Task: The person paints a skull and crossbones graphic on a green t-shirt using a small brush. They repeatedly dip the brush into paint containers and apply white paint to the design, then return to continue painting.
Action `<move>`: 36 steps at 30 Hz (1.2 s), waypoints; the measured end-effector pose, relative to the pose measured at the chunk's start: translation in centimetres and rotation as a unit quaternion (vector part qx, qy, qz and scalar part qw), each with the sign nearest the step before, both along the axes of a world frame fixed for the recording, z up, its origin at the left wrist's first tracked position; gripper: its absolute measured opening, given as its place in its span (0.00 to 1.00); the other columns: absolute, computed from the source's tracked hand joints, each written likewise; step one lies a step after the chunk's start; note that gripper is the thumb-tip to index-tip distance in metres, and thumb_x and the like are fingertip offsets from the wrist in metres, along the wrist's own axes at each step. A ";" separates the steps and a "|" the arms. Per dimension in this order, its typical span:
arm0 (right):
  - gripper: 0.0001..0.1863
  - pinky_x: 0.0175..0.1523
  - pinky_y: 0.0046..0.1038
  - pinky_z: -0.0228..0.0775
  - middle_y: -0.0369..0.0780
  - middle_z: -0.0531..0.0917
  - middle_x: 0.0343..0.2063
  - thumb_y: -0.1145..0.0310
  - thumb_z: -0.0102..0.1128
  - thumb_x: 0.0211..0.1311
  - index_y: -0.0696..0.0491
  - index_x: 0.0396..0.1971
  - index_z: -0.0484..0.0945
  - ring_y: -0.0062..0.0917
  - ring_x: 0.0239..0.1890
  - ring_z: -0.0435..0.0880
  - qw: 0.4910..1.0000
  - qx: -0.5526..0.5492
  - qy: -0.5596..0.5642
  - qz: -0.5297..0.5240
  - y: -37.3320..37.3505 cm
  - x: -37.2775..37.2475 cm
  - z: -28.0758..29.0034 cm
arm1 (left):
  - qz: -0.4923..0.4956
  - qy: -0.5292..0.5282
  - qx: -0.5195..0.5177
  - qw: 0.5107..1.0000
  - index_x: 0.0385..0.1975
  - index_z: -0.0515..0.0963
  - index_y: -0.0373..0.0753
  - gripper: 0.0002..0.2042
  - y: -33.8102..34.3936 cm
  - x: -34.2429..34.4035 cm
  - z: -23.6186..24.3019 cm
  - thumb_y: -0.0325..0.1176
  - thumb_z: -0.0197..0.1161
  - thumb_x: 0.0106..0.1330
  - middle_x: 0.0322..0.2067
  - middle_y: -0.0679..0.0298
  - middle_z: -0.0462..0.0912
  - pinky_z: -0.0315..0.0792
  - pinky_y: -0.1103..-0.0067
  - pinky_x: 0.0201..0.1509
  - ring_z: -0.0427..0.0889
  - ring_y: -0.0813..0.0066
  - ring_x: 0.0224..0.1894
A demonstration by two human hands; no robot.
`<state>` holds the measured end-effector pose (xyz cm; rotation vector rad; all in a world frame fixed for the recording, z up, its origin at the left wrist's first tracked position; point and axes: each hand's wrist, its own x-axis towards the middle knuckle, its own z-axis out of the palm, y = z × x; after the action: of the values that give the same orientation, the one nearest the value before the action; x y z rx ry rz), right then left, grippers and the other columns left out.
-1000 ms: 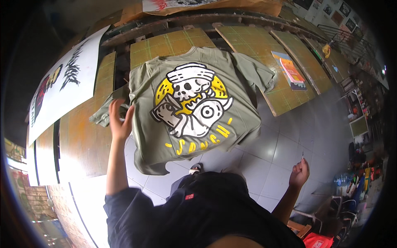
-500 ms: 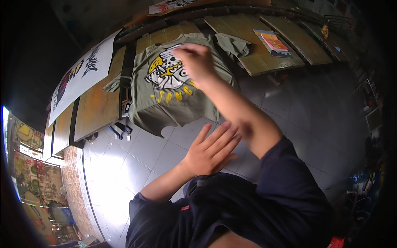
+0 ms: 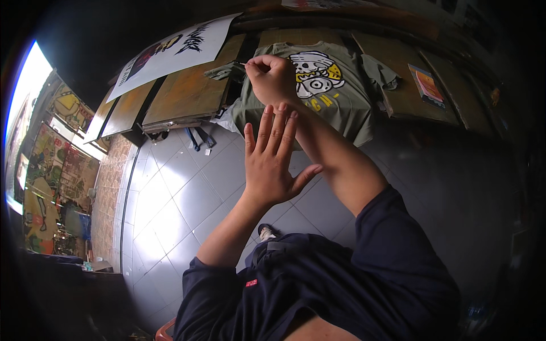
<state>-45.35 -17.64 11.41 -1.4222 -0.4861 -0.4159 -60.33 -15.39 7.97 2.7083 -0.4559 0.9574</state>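
Note:
An olive-green T-shirt (image 3: 335, 54) with a white, black and yellow printed design lies over the boards, its lower part hanging past their front edge. My right hand (image 3: 271, 79) is closed in front of the shirt's left side, thumb and fingertips pressed together. A small dark tip shows at the pinch, too small to name. My left hand (image 3: 272, 162) is flat with fingers spread and nothing in it. Its fingertips overlap my right wrist in the picture; whether they touch it I cannot tell. The shirt's left sleeve (image 3: 224, 71) lies just beyond my right hand.
Wooden boards (image 3: 185, 96) stand in a row with gaps between them. A white printed sheet (image 3: 210, 34) covers the left boards, and colourful booklets (image 3: 426, 85) lie on the right. Below are a tiled floor (image 3: 187, 193) and a dark blue object (image 3: 194, 139) under the boards.
My view has turned left, so the shirt appears further right. My right hand has gone from over the print to the shirt's left side. My left hand has risen and spread its fingers.

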 end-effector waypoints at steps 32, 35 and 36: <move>0.13 0.28 0.17 0.58 0.35 0.74 0.22 0.69 0.62 0.58 0.64 0.38 0.78 0.14 0.22 0.67 0.950 0.215 0.221 -0.056 -8.6 12.6 -11.4 | 0.019 0.002 -0.154 0.988 0.35 0.78 0.37 0.16 25.0 13.7 -13.8 0.24 0.69 0.43 0.37 0.57 0.80 0.72 0.73 0.39 0.80 0.61 0.36; 0.13 0.28 0.17 0.60 0.36 0.77 0.22 0.69 0.62 0.59 0.62 0.39 0.78 0.15 0.21 0.69 0.958 0.203 0.190 -0.064 -10.7 15.6 -11.0 | -0.001 -0.008 -0.150 0.989 0.35 0.77 0.37 0.16 23.4 17.2 -12.0 0.24 0.69 0.43 0.37 0.56 0.80 0.72 0.72 0.39 0.80 0.60 0.36; 0.13 0.28 0.18 0.60 0.37 0.78 0.22 0.69 0.62 0.59 0.62 0.39 0.78 0.16 0.21 0.69 0.956 0.207 0.198 -0.059 -10.9 16.2 -11.7 | 0.000 -0.010 -0.151 0.988 0.35 0.77 0.37 0.16 23.7 17.8 -11.8 0.24 0.69 0.42 0.37 0.56 0.80 0.73 0.72 0.39 0.80 0.59 0.36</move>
<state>-29.11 -28.57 -0.31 -1.0890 0.0154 -0.2949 -42.49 8.27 -3.80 2.4283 -0.2861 0.9666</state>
